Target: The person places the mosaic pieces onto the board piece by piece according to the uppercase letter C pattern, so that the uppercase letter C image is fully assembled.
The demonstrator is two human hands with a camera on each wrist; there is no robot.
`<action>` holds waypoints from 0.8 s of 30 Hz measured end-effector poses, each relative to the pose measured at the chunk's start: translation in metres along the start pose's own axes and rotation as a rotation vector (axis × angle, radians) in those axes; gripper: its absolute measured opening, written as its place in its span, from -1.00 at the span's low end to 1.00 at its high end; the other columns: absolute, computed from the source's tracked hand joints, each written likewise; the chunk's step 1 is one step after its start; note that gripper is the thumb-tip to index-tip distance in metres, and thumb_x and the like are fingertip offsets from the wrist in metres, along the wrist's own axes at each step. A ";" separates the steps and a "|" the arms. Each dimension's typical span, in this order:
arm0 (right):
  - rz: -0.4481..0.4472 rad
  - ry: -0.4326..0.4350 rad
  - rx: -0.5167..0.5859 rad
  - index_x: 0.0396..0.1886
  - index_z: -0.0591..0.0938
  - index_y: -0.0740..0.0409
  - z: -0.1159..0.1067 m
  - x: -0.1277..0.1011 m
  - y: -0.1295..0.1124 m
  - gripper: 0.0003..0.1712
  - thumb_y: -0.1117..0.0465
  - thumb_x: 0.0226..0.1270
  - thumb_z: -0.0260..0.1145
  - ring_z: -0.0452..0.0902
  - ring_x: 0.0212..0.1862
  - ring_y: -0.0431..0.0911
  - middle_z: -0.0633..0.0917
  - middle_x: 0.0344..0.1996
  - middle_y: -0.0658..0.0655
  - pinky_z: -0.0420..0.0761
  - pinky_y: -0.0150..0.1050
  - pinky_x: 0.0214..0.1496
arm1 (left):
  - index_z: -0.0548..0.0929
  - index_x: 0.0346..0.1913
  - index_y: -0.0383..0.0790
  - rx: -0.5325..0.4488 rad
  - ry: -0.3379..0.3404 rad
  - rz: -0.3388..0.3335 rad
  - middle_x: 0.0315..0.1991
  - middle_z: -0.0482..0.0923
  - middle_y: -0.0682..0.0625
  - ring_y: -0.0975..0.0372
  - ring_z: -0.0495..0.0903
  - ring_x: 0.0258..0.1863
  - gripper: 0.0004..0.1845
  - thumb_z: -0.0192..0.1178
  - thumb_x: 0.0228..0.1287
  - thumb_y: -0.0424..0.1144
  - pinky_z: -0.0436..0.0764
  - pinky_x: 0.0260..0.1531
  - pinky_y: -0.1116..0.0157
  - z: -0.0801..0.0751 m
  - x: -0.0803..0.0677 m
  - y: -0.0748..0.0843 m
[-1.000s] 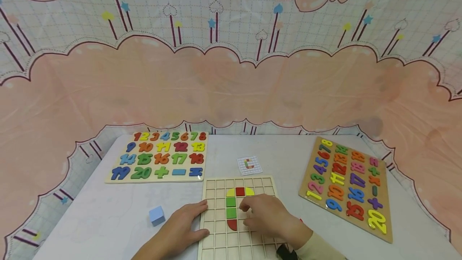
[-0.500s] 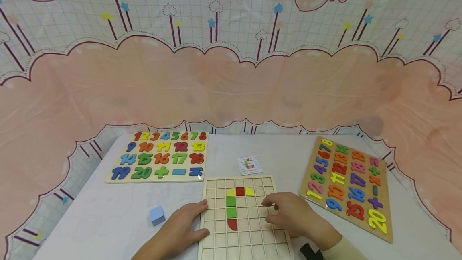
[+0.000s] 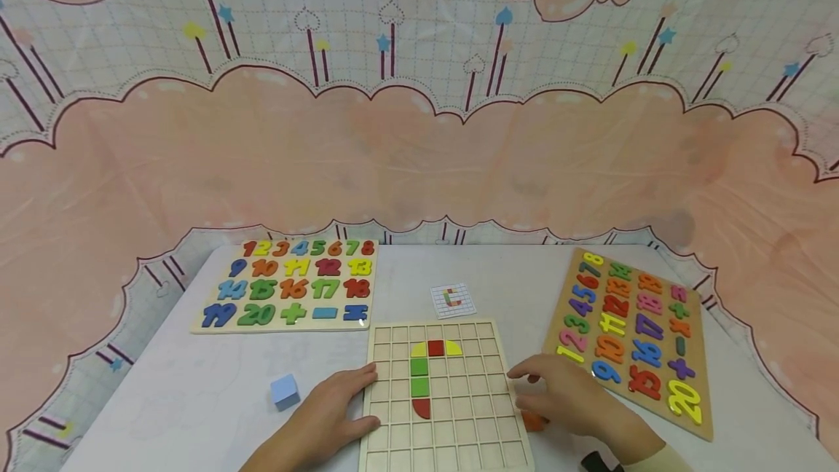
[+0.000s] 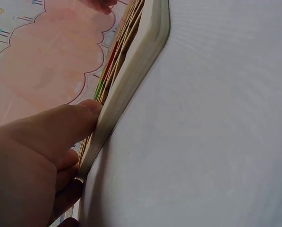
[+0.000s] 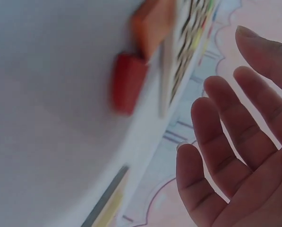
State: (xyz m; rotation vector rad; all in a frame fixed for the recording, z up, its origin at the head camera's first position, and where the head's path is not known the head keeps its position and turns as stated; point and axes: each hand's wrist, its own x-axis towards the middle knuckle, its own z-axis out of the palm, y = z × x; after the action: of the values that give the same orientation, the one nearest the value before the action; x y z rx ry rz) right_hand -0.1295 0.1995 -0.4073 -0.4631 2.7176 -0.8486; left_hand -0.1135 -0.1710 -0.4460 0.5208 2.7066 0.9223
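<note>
A wooden grid board (image 3: pixel 452 443) lies at the table's front. It carries a column of coloured pieces (image 3: pixel 420 377): a yellow and red arc on top, two green squares, and a red half-round. My left hand (image 3: pixel 337 406) rests flat against the board's left edge, its thumb pressing on the edge (image 4: pixel 126 90). My right hand (image 3: pixel 560 393) hovers just past the board's right edge with straight, empty fingers (image 5: pixel 226 142). Beneath it lie an orange piece (image 3: pixel 534 422) and a red piece (image 5: pixel 128 82) on the table.
A small pattern card (image 3: pixel 452 299) lies behind the board. One number puzzle (image 3: pixel 288 286) sits at the back left, and a second number puzzle (image 3: pixel 632 333) at the right, close to my right hand. A blue cube (image 3: pixel 285 390) stands left of my left hand.
My right hand has moved from the middle of the grid board to the right, off its edge and over the loose pieces. The left hand has stayed put.
</note>
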 end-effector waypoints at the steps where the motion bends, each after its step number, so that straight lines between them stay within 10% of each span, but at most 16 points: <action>1: 0.013 -0.005 0.010 -0.03 0.74 -0.02 -0.001 -0.001 0.003 -0.65 0.03 0.19 0.50 0.54 -0.09 -0.08 0.68 -0.09 -0.06 0.59 -0.11 -0.12 | 0.49 0.35 -0.32 0.000 0.001 0.000 0.39 0.41 -0.14 -0.12 0.38 0.33 -0.24 0.43 0.18 0.04 0.37 0.25 -0.19 0.000 0.000 0.000; 24: -0.010 -0.071 -0.011 -0.03 0.73 -0.01 -0.008 -0.017 0.035 -0.64 0.11 0.15 0.53 0.55 -0.13 -0.13 0.69 -0.15 -0.12 0.62 -0.21 -0.11 | 0.51 0.32 -0.31 0.004 0.004 0.017 0.39 0.40 -0.14 -0.14 0.38 0.33 -0.27 0.44 0.18 0.03 0.36 0.24 -0.21 -0.001 -0.001 -0.001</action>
State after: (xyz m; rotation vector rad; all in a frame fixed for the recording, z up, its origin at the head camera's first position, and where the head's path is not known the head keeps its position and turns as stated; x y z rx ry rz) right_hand -0.1247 0.2369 -0.4195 -0.5004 2.6584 -0.8042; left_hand -0.1134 -0.1729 -0.4462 0.5438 2.7128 0.9229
